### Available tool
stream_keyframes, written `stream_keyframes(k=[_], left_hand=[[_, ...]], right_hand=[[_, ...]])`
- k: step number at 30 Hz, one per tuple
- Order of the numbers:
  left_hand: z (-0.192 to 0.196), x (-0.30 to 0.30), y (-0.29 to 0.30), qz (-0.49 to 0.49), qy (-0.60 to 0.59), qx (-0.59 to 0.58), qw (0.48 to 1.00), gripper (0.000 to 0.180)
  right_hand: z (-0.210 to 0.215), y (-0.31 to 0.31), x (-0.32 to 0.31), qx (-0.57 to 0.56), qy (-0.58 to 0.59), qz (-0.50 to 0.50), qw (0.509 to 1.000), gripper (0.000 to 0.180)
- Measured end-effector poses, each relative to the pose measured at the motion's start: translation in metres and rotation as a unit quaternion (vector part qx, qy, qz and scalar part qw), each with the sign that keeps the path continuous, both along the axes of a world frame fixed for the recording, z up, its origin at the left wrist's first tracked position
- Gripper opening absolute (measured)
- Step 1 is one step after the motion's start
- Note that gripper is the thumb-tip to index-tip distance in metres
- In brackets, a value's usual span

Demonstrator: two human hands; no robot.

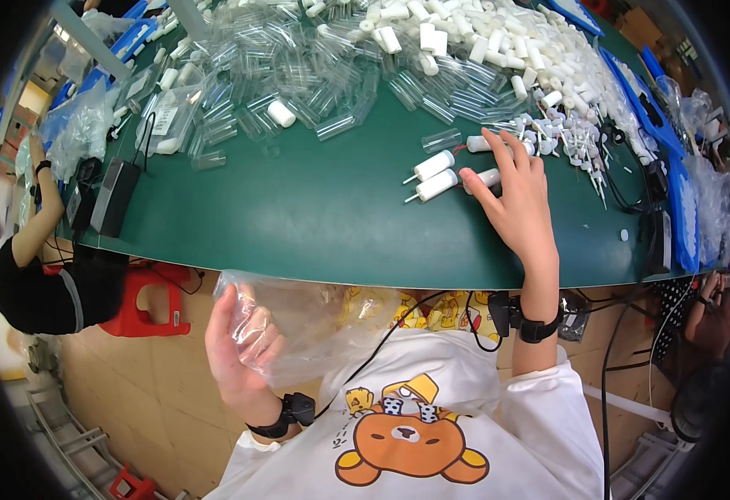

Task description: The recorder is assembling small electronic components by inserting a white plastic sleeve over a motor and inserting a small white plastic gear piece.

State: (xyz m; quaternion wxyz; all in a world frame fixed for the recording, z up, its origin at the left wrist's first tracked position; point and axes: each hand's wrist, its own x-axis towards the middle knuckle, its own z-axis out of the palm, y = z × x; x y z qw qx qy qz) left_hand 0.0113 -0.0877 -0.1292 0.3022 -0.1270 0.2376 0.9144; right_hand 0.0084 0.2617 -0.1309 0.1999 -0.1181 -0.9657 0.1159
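In front of my waist, below the table edge, my left hand [250, 333] is closed on a clear plastic bag [315, 321], its fingers showing through the film. My right hand [515, 183] reaches over the green table with thumb and fingers apart. Beneath and beside its fingers lie white cylinders, one [488, 177] partly hidden by the hand. Whether the fingertips touch them, I cannot tell. Just to the left rest two white cylinders with thin stems, an upper one [434, 165] and a lower one [436, 185]. A clear tube [441, 139] lies behind them.
Clear tubes [298, 75] and white cylinders [498, 37] are heaped at the back, with small stemmed white parts [560, 137] to the right. Blue trays [683, 212] line the right edge. A black box [115, 196] and a co-worker's arm [40, 208] are at left.
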Motion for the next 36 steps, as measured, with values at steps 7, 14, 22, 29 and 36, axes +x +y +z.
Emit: stream_keyframes(k=[7,14,22,29,36], left_hand=[[-0.007,-0.002,-0.003,-0.001,-0.014,0.053,0.998,0.032],[-0.005,-0.003,-0.002,-0.001,-0.016,0.049,0.999,0.031],[-0.003,-0.004,0.000,0.001,-0.014,0.020,1.000,0.032],[-0.003,-0.004,0.001,0.001,-0.017,0.018,1.000,0.033],[-0.002,-0.002,0.001,0.017,-0.036,0.029,0.999,0.036]], right_hand=[[0.009,-0.015,-0.001,-0.046,-0.024,0.039,0.998,0.054],[0.003,-0.035,-0.005,-0.039,0.003,0.049,0.998,0.063],[-0.005,-0.057,-0.014,-0.063,0.004,0.048,0.997,0.062],[-0.010,-0.085,-0.006,-0.080,0.013,0.085,0.993,0.058],[-0.012,-0.117,0.009,-0.106,0.009,0.158,0.982,0.054]])
